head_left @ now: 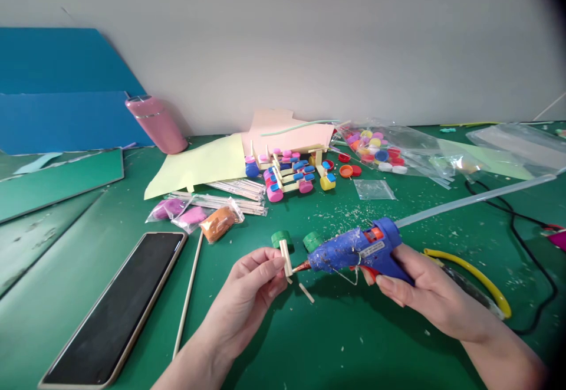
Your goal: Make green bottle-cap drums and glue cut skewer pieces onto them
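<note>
Between thumb and fingers, my left hand (252, 287) pinches some short wooden sticks (286, 258) held side by side and upright. My right hand (424, 284) is wrapped round the handle of a blue hot glue gun (354, 251), fingers at its orange trigger. The copper nozzle (302, 266) points left, its tip at or very close to the lower end of the sticks. A long clear glue stick (477, 200) juts from the gun's back. Two green bottle caps (313, 241) stand just behind, one partly hidden by the sticks. A small cut stick piece (306, 293) lies below the nozzle.
A phone (117, 307) and a thin wooden rod (188, 295) lie at left. Wrapped clay packs (221, 222), bundled sticks (239, 192) and small cap-and-stick models (292, 177) sit farther back. Yellow-handled pliers (473, 278) and a black cord (515, 230) are at right.
</note>
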Tool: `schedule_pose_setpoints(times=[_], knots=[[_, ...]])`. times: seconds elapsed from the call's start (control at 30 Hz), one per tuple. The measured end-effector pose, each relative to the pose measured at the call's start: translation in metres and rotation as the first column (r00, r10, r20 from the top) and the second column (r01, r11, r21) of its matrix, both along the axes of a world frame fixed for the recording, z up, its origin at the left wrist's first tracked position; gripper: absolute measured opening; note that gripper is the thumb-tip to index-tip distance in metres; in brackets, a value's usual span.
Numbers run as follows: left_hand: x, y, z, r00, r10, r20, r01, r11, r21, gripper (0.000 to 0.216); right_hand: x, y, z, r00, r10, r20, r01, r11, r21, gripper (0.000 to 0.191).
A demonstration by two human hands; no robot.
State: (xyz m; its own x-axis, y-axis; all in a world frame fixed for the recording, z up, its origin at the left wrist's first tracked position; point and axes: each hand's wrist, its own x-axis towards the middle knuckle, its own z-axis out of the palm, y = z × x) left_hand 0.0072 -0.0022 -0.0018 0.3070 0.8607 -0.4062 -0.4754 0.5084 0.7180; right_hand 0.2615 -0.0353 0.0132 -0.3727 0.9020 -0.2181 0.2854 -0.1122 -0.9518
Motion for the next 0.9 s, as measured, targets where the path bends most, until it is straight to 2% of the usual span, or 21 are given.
schedule_pose_setpoints(times=[0.53, 0.77, 0.9], knots=[[-0.0004, 0.0001, 0.0009, 1.0, -0.001, 0.002, 0.001, 1.0, 0.015, 0.013, -0.0021, 0.0014, 0.0016, 1.0, -0.021, -0.002, 0.021, 0.999, 0.03, 0.017], [-0.0004, 0.0003, 0.0012, 1.0, -0.018, 0.009, 0.018, 1.0, 0.011, 0.012, -0.0055, -0.0005, -0.002, 0.991, -0.115, -0.063, 0.116, 0.993, 0.01, 0.019], [-0.0005, 0.0007, -0.0004, 0.999, -0.041, 0.02, 0.041, 0.999, 0.011, 0.012, -0.0063, -0.0006, -0.0028, 0.992, -0.121, -0.046, 0.122, 0.992, 0.021, 0.02]])
